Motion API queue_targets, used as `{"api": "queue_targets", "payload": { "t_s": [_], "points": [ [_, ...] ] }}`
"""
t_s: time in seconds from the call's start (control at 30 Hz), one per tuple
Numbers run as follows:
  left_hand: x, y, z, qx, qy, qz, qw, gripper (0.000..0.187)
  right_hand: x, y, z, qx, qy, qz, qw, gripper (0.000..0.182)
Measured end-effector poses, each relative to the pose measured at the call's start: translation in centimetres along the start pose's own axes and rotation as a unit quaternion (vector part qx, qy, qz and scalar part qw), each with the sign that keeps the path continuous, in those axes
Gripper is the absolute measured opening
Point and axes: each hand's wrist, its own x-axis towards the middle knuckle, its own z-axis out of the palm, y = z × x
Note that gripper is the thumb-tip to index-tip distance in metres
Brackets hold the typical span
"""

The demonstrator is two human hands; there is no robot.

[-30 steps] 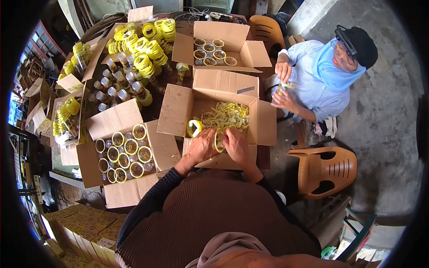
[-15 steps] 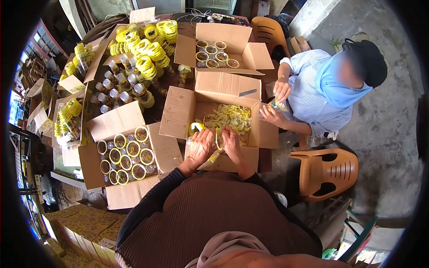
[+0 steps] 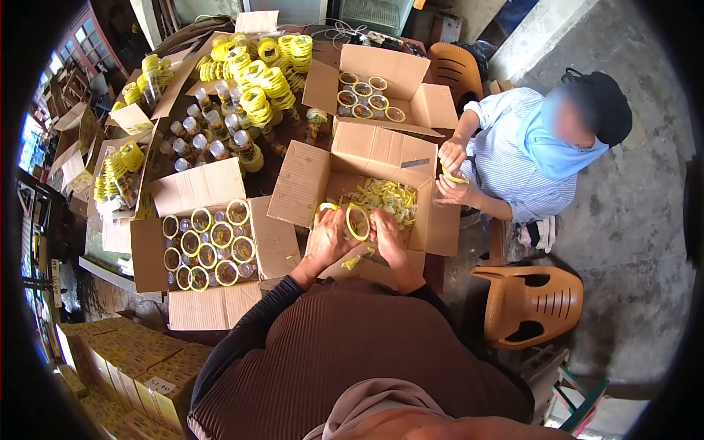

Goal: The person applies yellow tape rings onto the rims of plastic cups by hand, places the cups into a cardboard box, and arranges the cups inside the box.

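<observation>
Landmark: strip carton (image 3: 381, 147) | in it, we see strips (image 3: 392, 199) | over its front, a jar (image 3: 358, 221) between our left hand (image 3: 328, 236) and right hand (image 3: 387, 233) | left, a jar-filled carton (image 3: 276, 235) | behind, a second jar carton (image 3: 385, 64) | behind-left, standing jars (image 3: 193, 126) | right, a co-worker (image 3: 506, 110) | front-right, a chair (image 3: 532, 306)

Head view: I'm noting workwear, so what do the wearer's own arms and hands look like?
The left hand and right hand are bare, without gloves. Long, dark sleeves cover the arms, ending short of the wrists; no clear markings show.

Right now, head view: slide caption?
Left hand and right hand at a yellow-ringed container, above a cardboard box holding yellow scraps, co-worker nearby.
</observation>
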Motion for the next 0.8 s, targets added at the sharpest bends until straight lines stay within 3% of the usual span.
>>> {"api": "queue_targets", "payload": {
  "t_s": [0.1,0.17,0.2,0.23,0.3,0.33,0.43,0.53,0.57,0.63,0.7,0.8],
  "points": [
    [0.5,0.8,-1.5,-0.044,0.021,-0.063,0.997,0.064,0.2,-0.2,-0.6,-0.031,-0.049,0.005,0.998,0.02],
    [1.3,1.3,-2.5,-0.039,0.188,0.01,0.981,0.072,0.1,-0.5,-0.6,-0.096,-0.058,-0.035,0.993,0.02],
    [1.4,1.3,-2.6,0.009,0.191,0.023,0.981,0.066,-0.1,-0.5,-0.4,-0.132,-0.04,-0.046,0.989,0.021],
    [1.3,1.5,-2.7,0.01,0.192,0.022,0.981,0.066,-0.2,-0.7,-0.3,-0.132,-0.041,-0.047,0.989,0.021],
    [1.1,2.1,-3.5,0.172,0.092,0.137,0.971,0.052,-1.0,-1.6,0.1,-0.302,-0.016,-0.184,0.935,0.016],
    [1.1,2.8,-3.5,0.145,0.073,0.123,0.979,0.034,-1.5,-2.5,0.7,-0.301,-0.017,-0.184,0.936,0.016],
    [0.9,2.2,-2.4,0.133,0.059,0.105,0.984,0.024,-2.8,-5.4,1.8,-0.334,-0.006,-0.243,0.911,0.013],
    [0.9,1.9,-2.6,0.082,0.069,0.101,0.989,0.018,-3.3,-6.3,1.4,-0.462,-0.01,-0.313,0.83,0.016],
    [0.7,1.8,-2.8,0.053,0.06,0.109,0.991,0.019,-2.6,-6.1,0.3,-0.462,-0.009,-0.311,0.83,0.016],
    [0.3,1.8,-3.7,-0.01,0.082,0.09,0.993,0.019,0.0,-4.9,-3.1,-0.476,0.077,-0.209,0.851,0.017],
    [0.0,1.6,-4.8,-0.077,0.081,0.04,0.993,0.019,1.1,-4.5,-5.4,-0.49,0.08,-0.223,0.839,0.017],
    [-0.1,0.7,-5.4,-0.105,0.07,0.035,0.991,0.018,0.4,-3.4,-5.9,-0.449,0.039,-0.214,0.867,0.014]
  ]
}}
